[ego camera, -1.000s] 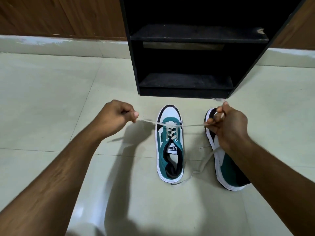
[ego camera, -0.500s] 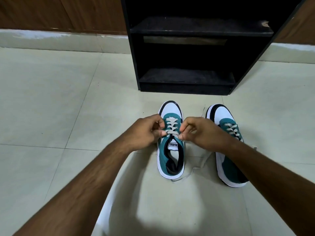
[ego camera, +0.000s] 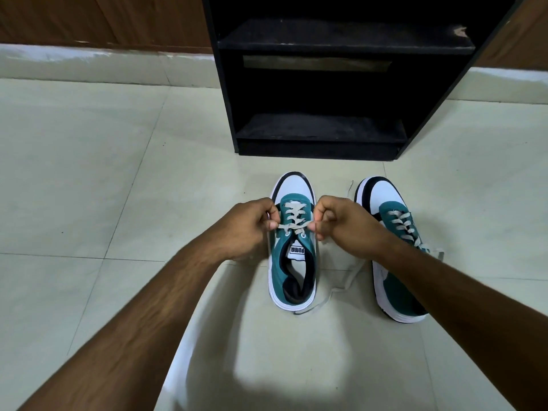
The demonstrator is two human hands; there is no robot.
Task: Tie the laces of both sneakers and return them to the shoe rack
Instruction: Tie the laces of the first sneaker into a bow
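Note:
Two teal, white and black sneakers stand on the tiled floor, toes toward the black shoe rack (ego camera: 314, 149). Over the left sneaker (ego camera: 292, 262), my left hand (ego camera: 252, 223) and my right hand (ego camera: 341, 223) each pinch one end of its beige lace (ego camera: 293, 226) at the top eyelets, close against the tongue. A loose length of that lace trails on the floor between the shoes. The right sneaker (ego camera: 388, 221) stands beside my right wrist, its heel hidden under my forearm; its lace looks laced with ends hanging at the side.
The rack has two dark shelves, both bare, and stands against a wood-panelled wall (ego camera: 103, 19) with a pale skirting strip. Pale floor tiles (ego camera: 89, 173) stretch to the left and right of the shoes.
A second ago my hands were spread wide, pulling the lace ends taut sideways. They have come together at the top eyelets of the left sneaker, still holding the lace.

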